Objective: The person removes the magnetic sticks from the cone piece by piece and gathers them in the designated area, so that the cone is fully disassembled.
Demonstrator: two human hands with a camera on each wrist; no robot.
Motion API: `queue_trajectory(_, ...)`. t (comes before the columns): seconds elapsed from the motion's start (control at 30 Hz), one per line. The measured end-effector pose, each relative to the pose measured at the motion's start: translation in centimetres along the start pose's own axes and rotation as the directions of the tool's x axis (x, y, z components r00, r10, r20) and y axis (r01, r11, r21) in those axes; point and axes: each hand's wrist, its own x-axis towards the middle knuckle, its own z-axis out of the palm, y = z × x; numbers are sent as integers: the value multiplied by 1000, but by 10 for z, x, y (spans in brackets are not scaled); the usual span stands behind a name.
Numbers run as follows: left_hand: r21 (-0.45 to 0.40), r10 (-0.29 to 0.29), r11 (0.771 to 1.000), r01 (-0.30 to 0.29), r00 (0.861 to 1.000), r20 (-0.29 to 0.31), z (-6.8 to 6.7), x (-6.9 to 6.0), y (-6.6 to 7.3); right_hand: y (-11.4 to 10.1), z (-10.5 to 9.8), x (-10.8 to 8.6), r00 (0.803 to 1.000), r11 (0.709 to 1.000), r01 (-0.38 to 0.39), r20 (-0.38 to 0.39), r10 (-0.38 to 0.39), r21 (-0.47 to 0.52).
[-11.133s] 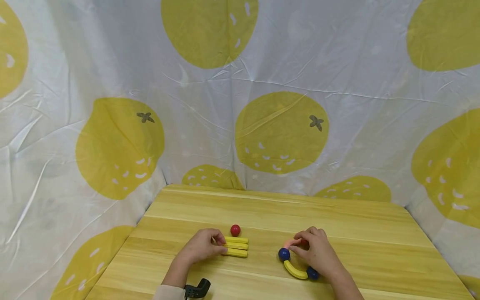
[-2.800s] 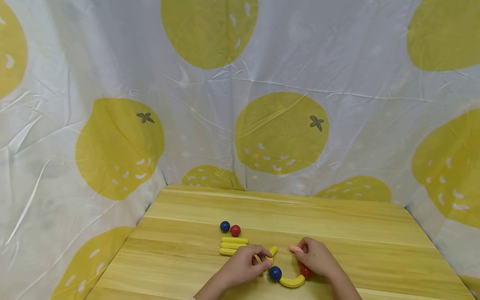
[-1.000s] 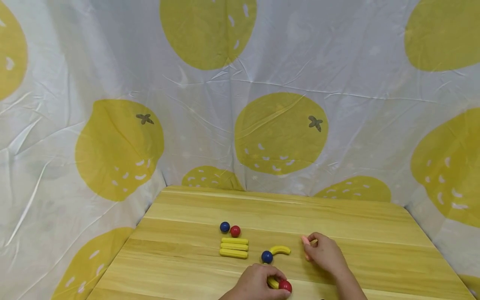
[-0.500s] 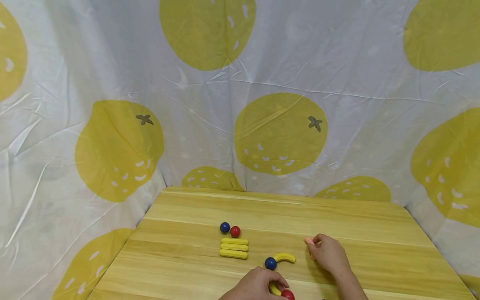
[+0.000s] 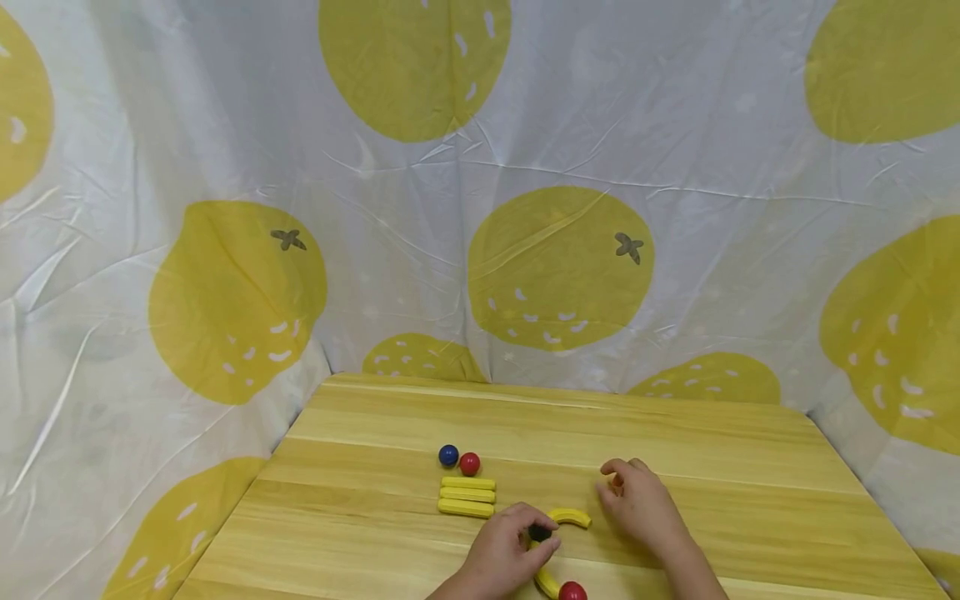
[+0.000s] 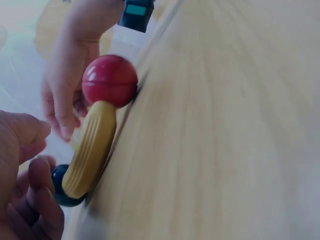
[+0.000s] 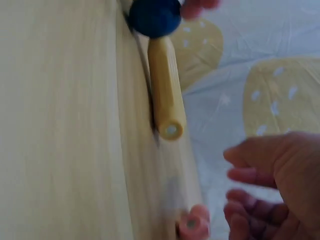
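A blue ball [image 7: 155,17] joins two curved yellow magnetic bars. One bar [image 5: 572,517] arches towards the right and shows a metal disc at its free end in the right wrist view; the other bar [image 6: 92,150] runs to a red ball [image 5: 573,591] near me. Just above the blue ball is my left hand [image 5: 498,550], thumb and fingers apart, fingertips touching or nearly touching its top. My right hand [image 5: 641,508] hovers beside the arched bar with loosely bent fingers and nothing between them. Below it a pink piece [image 7: 192,225] lies on the table, hidden in the head view.
Three straight yellow bars [image 5: 467,495] lie side by side on the wooden table [image 5: 360,467], left of my left hand. Behind them a loose blue ball [image 5: 448,455] and a red ball [image 5: 469,464] sit together. A lemon-patterned cloth [image 5: 405,267] hangs behind the table.
My right hand has let go of the pink piece. My left hand has left the lower yellow bar and red ball, moving up to the blue ball; the joined pieces had shifted nearer me before that.
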Motion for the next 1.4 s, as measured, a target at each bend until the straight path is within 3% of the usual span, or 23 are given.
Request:
queue_trajectory(0.13, 72, 6, 997, -3, 999, -39, 1, 0, -3, -15, 12, -5, 980, 985, 171, 98, -174, 35)
queue_trajectory(0.27, 117, -63, 991, 68, 997, -47, 1, 0, -4, -24, 22, -10, 938, 948, 317, 140, -318, 25)
queue_trajectory(0.33, 133, -100, 986, 105, 994, -46, 1, 0, -4, -25, 26, -12, 930, 938, 345, 125, -345, 19)
queue_trajectory(0.6, 131, -199, 971, 200, 980, -18, -2, 0, -4, -21, 30, -13, 936, 940, 339, 92, -340, 21)
queue_trajectory(0.93, 15, -237, 972, 236, 971, 20, -3, 1, -8, -20, 29, -12, 935, 948, 317, 160, -315, 15)
queue_trajectory(1.23, -23, -237, 971, 239, 969, 69, -4, 0, -7, -18, 30, -11, 954, 961, 276, 129, -270, -29)
queue_trajectory(1.4, -32, -239, 970, 242, 969, 68, -3, 0, -8, -20, 27, -10, 965, 976, 215, 151, -216, 21)
